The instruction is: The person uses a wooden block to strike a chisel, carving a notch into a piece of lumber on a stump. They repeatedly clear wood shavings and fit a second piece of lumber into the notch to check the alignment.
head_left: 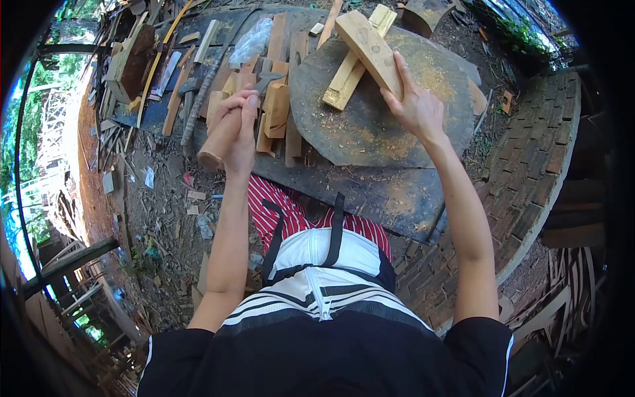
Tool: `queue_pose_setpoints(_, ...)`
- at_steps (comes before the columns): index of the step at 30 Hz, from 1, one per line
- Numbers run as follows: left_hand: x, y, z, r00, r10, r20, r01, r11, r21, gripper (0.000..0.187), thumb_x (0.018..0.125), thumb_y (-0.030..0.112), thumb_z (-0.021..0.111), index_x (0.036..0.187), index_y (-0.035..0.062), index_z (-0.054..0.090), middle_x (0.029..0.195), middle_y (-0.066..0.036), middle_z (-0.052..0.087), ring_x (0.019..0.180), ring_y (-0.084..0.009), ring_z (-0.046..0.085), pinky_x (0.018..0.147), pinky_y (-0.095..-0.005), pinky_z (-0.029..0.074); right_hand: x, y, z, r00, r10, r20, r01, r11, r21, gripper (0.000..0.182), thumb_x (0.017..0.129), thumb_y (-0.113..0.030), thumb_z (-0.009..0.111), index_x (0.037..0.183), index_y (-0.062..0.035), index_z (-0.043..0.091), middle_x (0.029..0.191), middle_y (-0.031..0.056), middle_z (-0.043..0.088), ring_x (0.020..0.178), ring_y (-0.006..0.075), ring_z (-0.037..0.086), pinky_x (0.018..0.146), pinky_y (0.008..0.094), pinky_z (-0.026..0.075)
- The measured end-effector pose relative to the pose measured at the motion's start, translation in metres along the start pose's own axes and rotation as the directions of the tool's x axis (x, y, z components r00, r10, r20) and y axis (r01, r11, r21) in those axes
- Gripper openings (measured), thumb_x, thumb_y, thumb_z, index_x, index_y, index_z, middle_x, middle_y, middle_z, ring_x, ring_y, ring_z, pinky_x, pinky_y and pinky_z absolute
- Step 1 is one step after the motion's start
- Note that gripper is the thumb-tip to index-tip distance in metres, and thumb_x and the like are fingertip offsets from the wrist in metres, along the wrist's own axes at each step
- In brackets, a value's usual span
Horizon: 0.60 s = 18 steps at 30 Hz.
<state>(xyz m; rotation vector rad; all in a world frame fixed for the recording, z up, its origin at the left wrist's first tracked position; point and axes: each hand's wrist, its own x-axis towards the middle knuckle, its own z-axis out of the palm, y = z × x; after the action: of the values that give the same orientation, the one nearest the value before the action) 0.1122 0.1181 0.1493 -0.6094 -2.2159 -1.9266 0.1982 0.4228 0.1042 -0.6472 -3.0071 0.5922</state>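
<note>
My left hand [237, 129] is closed round the thick wooden handle [221, 140] of a tool whose metal head [266, 80] shows just beyond my fingers. My right hand [417, 106] grips the near end of a wooden block [368, 49] with round marks on its face, thumb on one side and fingers on the other. The block lies tilted across a longer yellowish wooden piece [345, 86]. Both are over a large round work surface [390, 132] strewn with sawdust and chips.
Several wood pieces [276, 109] and a hammer-like tool [188, 92] lie left of the round surface, near a clear plastic bag [251, 43]. A low curved brick wall [529, 159] stands at the right. Wood scraps litter the ground.
</note>
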Motion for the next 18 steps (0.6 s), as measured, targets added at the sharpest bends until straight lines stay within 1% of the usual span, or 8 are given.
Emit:
queue_pose_setpoints(3,0.007,0.006,0.001,0.993,-0.074,0.095,0.088,0.985,-0.149,0.012,0.097,0.002,0.064,0.103,0.0069,0.055,0.115,-0.013,0.066,0.123,-0.0254,0.059,0.107,-0.0380,0.046,0.000,0.001,0.001,1.000,0.001,-0.005,-0.001,1.000,-0.003,0.082,0.090,-0.051,0.059,0.159,-0.0312,0.021,0.095,0.0149,0.075,0.085,0.0362,0.073,0.069,0.0460,0.057)
queue_pose_setpoints(5,0.011,0.016,0.011,0.960,-0.270,0.071,0.266,0.809,-0.525,0.017,0.095,0.000,0.063,0.106,0.0090,0.054,0.111,-0.012,0.065,0.122,-0.0292,0.060,0.108,-0.0412,0.046,0.000,0.002,0.004,1.000,-0.004,-0.018,0.004,1.000,0.011,0.082,0.090,-0.050,0.060,0.159,-0.0312,0.021,0.095,0.0151,0.075,0.085,0.0362,0.073,0.069,0.0460,0.057)
queue_pose_setpoints(6,0.014,0.012,0.012,0.960,-0.270,0.073,0.268,0.809,-0.524,0.017,0.095,0.000,0.063,0.106,0.0090,0.054,0.111,-0.012,0.065,0.122,-0.0292,0.060,0.108,-0.0412,0.046,0.000,0.002,0.005,0.999,-0.012,-0.033,0.013,1.000,0.024,0.082,0.090,-0.050,0.060,0.159,-0.0312,0.022,0.095,0.0153,0.075,0.085,0.0363,0.073,0.069,0.0459,0.057)
queue_pose_setpoints(8,0.022,0.002,0.016,0.932,-0.362,0.010,0.260,0.650,-0.714,0.034,0.092,-0.003,0.065,0.115,0.0116,0.044,0.109,-0.011,0.064,0.113,-0.0282,0.064,0.108,-0.0414,0.046,-0.001,0.001,0.004,1.000,-0.003,-0.028,0.003,1.000,0.016,0.081,0.090,-0.051,0.060,0.159,-0.0314,0.022,0.095,0.0153,0.075,0.085,0.0363,0.073,0.069,0.0460,0.057)
queue_pose_setpoints(10,0.034,0.014,0.025,0.906,-0.415,-0.082,0.251,0.684,-0.685,0.025,0.094,0.008,0.068,0.107,0.0116,0.047,0.097,-0.011,0.064,0.104,-0.0269,0.065,0.105,-0.0421,0.048,0.000,0.002,0.006,1.000,0.003,-0.025,-0.003,1.000,0.011,0.081,0.090,-0.051,0.060,0.159,-0.0316,0.022,0.095,0.0154,0.075,0.084,0.0364,0.073,0.069,0.0461,0.058)
queue_pose_setpoints(12,0.047,0.013,0.021,0.805,-0.577,-0.142,0.181,0.466,-0.866,0.024,0.095,0.020,0.069,0.100,0.0116,0.047,0.082,-0.010,0.060,0.088,-0.0241,0.063,0.101,-0.0418,0.051,0.001,0.004,0.009,0.999,-0.005,-0.038,0.006,0.999,0.039,0.081,0.090,-0.056,0.059,0.159,-0.0373,0.019,0.095,0.0216,0.074,0.083,0.0409,0.073,0.069,0.0481,0.057)
queue_pose_setpoints(13,0.054,0.017,0.026,0.739,-0.637,-0.220,0.152,0.476,-0.866,0.027,0.096,0.029,0.068,0.087,0.0126,0.047,0.069,-0.005,0.054,0.073,-0.0183,0.057,0.091,-0.0396,0.054,0.000,0.005,0.010,0.999,-0.005,-0.036,0.006,0.999,0.040,0.081,0.090,-0.056,0.059,0.159,-0.0373,0.019,0.095,0.0216,0.074,0.083,0.0409,0.073,0.069,0.0481,0.057)
queue_pose_setpoints(18,0.065,0.012,0.037,0.774,-0.559,-0.299,0.206,0.668,-0.715,0.037,0.098,0.034,0.066,0.072,0.0162,0.046,0.059,0.003,0.047,0.059,-0.0125,0.051,0.078,-0.0379,0.052,0.001,0.005,0.011,0.997,-0.013,-0.078,0.018,0.998,0.064,0.081,0.089,-0.056,0.060,0.158,-0.0388,0.021,0.093,0.0217,0.074,0.081,0.0418,0.072,0.068,0.0483,0.057)
